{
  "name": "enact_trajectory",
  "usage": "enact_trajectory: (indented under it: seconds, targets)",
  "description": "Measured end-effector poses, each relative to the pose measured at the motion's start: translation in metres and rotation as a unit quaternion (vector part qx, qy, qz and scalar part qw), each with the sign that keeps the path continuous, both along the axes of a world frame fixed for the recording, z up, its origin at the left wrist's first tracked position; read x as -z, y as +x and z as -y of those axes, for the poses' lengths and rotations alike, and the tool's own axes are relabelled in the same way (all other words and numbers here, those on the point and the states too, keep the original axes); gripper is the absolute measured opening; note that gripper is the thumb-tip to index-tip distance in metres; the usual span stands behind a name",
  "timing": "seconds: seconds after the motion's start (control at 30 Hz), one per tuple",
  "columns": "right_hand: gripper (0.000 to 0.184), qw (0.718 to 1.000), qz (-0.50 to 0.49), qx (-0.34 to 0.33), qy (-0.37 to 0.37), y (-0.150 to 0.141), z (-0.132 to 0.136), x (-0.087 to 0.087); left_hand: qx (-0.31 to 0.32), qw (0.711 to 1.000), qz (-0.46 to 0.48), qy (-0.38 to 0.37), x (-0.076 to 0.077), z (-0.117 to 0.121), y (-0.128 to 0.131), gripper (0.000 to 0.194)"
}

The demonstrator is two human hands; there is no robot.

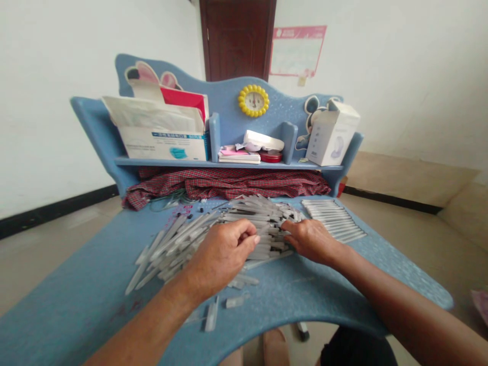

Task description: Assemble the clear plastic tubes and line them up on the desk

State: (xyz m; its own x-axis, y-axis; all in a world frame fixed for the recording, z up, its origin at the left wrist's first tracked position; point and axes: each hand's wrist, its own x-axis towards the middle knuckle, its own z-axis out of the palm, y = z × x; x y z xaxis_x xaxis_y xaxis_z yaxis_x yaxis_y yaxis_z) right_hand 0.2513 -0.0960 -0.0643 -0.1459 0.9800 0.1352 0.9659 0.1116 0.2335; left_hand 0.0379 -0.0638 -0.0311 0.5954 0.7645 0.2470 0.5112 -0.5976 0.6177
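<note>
A heap of translucent plastic pen-like tubes [247, 217] spreads over the middle of the blue desk [316, 295], spilling toward the left. The left hand [224, 249] is above its near side, fingers curled and thumb close to the forefinger; whether anything is pinched there, I cannot tell. The right hand [309, 238] reaches to the heap's right edge, thumb and fingers narrowly spaced among dark-tipped ends, its grip unclear. Further right, slender sticks [333, 221] lie in a neat row. The tubes look light, stiff, smooth and probably slippery, perhaps prone to cracking; a gentle mid-length pinch should suit them.
</note>
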Motion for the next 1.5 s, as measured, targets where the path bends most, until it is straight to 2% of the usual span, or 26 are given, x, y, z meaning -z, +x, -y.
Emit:
enact_trajectory:
  seconds: [0.47,0.83,1.07,1.2,1.5]
  targets:
    - [0.027,1.0,0.02,-0.016,-0.008,0.005,-0.006,0.006,0.003,1.0,-0.015,-0.001,-0.002,0.002,0.001,0.018]
    - [0.028,1.0,-0.021,0.004,0.012,0.01,-0.005,0.01,0.012,1.0,-0.025,0.008,0.002,-0.001,0.0,0.018]
    - [0.023,1.0,-0.017,0.022,0.011,0.01,-0.002,0.006,0.007,0.999,-0.033,0.012,0.002,-0.001,0.0,0.018]
    - [0.029,0.999,-0.007,0.038,0.023,0.009,-0.002,0.003,0.007,0.999,-0.04,0.017,0.001,0.0,0.0,0.018]
    - [0.027,0.999,0.008,0.039,0.021,0.001,-0.02,0.0,0.009,0.999,-0.041,0.022,-0.002,0.0,0.0,0.019]
